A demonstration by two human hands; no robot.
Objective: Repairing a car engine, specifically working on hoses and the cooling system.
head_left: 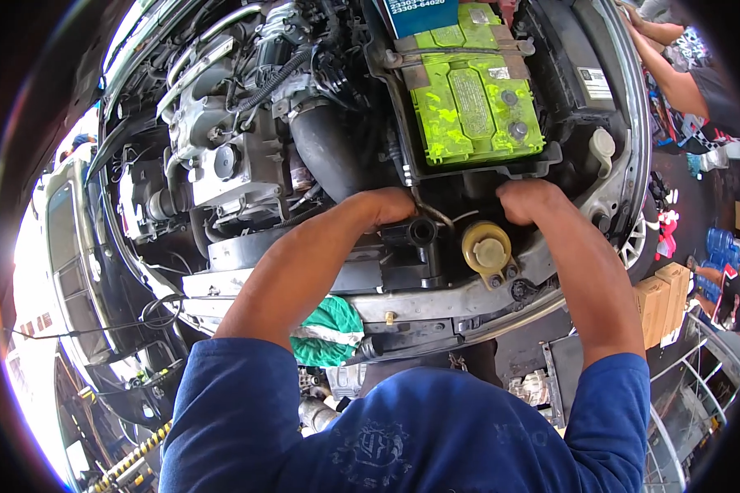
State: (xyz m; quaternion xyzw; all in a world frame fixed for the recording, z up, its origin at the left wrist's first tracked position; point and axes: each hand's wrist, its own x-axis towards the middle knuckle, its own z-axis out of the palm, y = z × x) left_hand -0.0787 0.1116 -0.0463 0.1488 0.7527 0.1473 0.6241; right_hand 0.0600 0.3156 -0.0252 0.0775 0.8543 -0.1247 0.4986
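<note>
A cluttered workshop floor (684,234) off to the right, an open engine bay (419,311) across the middle, and two hands working deep in it! Left hand (393,205) dips down by the black hose (325,152); right hand (524,200) sits close to the tray (448,175) at its front edge. Fingers clamped, together, apart? Cannot tell: the tips are out of sight on both hands. The battery (477,111) is just beyond them, blue box (423,18) at its far end; the yellow reservoir (487,249) lies on their near side, between the forearms.

The danger, I'd judge, is blind work: a slipped grip could scrape fingers on the tray, or lose something small down the gap. A sideways elbow could knock the reservoir, and a jolted battery could tip that box.
</note>
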